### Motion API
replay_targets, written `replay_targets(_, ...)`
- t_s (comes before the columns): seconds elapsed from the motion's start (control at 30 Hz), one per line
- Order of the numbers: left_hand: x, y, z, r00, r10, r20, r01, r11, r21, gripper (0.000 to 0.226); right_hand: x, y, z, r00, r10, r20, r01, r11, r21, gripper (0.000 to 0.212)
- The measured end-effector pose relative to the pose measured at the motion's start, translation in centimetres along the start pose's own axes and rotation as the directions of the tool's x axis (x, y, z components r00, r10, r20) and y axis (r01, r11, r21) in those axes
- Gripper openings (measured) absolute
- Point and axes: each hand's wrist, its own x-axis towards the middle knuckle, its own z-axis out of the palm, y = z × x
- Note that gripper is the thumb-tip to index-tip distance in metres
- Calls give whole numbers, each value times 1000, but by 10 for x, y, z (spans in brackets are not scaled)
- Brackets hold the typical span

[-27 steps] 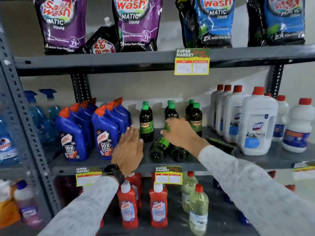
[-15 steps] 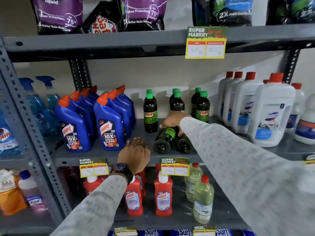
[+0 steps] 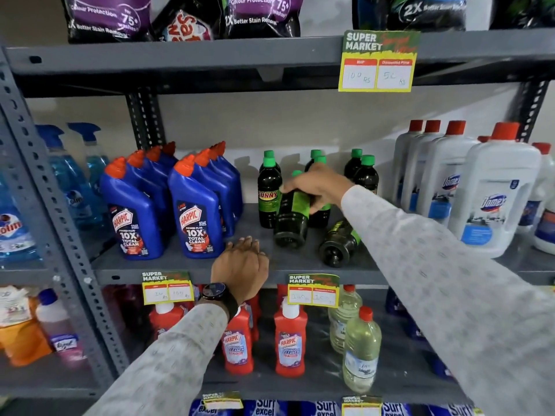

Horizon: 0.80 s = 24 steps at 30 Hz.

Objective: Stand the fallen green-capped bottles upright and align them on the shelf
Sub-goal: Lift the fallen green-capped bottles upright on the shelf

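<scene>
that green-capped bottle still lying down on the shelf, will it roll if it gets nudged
Probably. The fallen bottle lies on its round side on the smooth shelf, with nothing touching it in front. It looks full of dark liquid, so likely heavy for its size and rigid.

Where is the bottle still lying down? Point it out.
The fallen bottle lies on the middle shelf, base toward the camera, right of the tilted bottle in the right hand.

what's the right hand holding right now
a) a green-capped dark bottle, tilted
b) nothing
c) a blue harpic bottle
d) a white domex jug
a: the right hand grips a green-capped bottle lifted at a tilt, its base toward the camera, while another fallen bottle lies on the shelf.
</scene>
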Motion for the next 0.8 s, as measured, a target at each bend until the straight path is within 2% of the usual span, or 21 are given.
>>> replay_targets(0.07,1,1,-2,998,-59,-18,58,995,-78,71,-11,-10,-11,988,-117,-100,123,991,52,53)
replay_targets(0.17,1,1,-1,999,-22,-35,21,999,-29,79,-33,-7,-12,907,-330,-263,316,944,-95,64)
replay_targets(0.2,2,1,0,1000,0,-26,0,1000,1,82,-40,-3,-7,878,-383,-288,357,924,-138,67)
replay_targets(0.27,0,1,-1,999,-33,-27,31,998,-49,75,-48,9,4,838,-448,-312,403,893,-199,71)
replay_targets(0.33,-1,2,-3,998,-37,-41,35,997,-68,72,-47,21,15,826,-471,-310,407,878,-251,74)
replay_targets(0.47,-2,1,-4,999,-5,-52,3,999,-35,86,-41,36,27,850,-456,-263,389,881,-269,76)
replay_targets(0.67,-1,1,-2,999,-5,-54,3,999,-34,82,-41,42,36,821,-490,-293,412,864,-290,78)
replay_targets(0.8,-1,0,-2,999,-10,-50,9,999,-34,81,-39,45,32,853,-470,-225,416,874,-250,81)
